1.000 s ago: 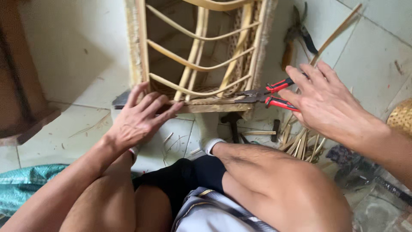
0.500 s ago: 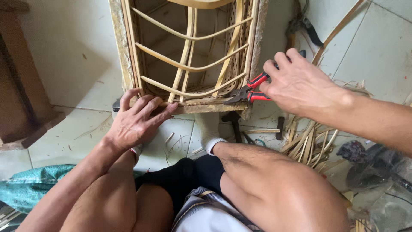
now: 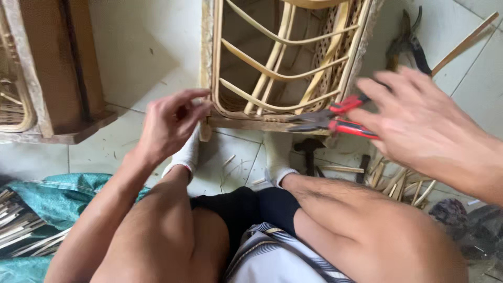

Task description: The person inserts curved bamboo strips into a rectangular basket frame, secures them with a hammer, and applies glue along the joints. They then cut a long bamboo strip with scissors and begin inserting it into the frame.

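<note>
While my left hand point(image 3: 170, 123) curls loosely against the rattan frame point(image 3: 283, 57)'s lower left corner to steady it, my right hand point(image 3: 419, 126) grips red-handled pliers point(image 3: 330, 119) at its bottom rail.

Pale floor tiles point(image 3: 131, 57) with thin grout lines fill the scene in soft, even daylight, strewn with small cane offcuts; a brown wooden furniture frame point(image 3: 57, 68) stands at the left edge; a teal woven sack point(image 3: 63, 194) lies crumpled at lower left beside a bundle of thin cane strips point(image 3: 21, 230); loose rattan slats point(image 3: 403, 183) pile up at right; dark pruning shears point(image 3: 408, 36) rest on the tiles at upper right.
</note>
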Tool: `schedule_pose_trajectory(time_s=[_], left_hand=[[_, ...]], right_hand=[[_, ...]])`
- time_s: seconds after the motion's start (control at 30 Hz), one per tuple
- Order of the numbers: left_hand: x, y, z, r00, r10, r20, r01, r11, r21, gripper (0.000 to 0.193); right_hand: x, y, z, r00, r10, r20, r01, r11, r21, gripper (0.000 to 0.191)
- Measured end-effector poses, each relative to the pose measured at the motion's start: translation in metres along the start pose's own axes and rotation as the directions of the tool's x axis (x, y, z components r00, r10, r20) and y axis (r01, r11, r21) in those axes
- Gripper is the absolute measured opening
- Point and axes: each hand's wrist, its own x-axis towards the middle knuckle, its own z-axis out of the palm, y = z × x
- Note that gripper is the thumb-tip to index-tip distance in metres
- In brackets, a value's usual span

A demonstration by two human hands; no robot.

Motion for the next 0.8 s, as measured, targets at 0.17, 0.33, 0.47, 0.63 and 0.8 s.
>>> schedule_pose_trajectory(time_s=[0.17,0.33,0.47,0.63,0.8], left_hand=[[0.015,0.007,0.010,0.959,0.189,0.211,-0.212,0.973,0.092,0.029],[0.034,0.017,0.008,0.917,-0.074,0.391,0.085,0.996,-0.011,0.028],[0.044,0.033,0.003,0.750,-0.285,0.597,0.364,0.931,-0.012,0.028],[0.046,0.038,0.008,0.805,-0.230,0.547,0.354,0.926,-0.130,0.023],[0.041,0.028,0.017,0.827,-0.237,0.510,0.361,0.919,-0.158,0.022]], right_hand=[[0.072,-0.017,-0.026,0.985,-0.165,0.046,0.170,0.913,-0.372,0.037],[0.087,-0.025,-0.045,0.975,-0.168,0.142,0.211,0.897,-0.388,0.036],[0.047,-0.016,-0.038,0.812,0.074,0.579,0.054,0.978,-0.200,0.037],[0.005,-0.026,0.006,0.978,0.087,0.188,-0.051,0.980,-0.191,0.052],[0.001,-0.037,0.034,0.975,0.138,0.174,-0.113,0.983,-0.144,0.052]])
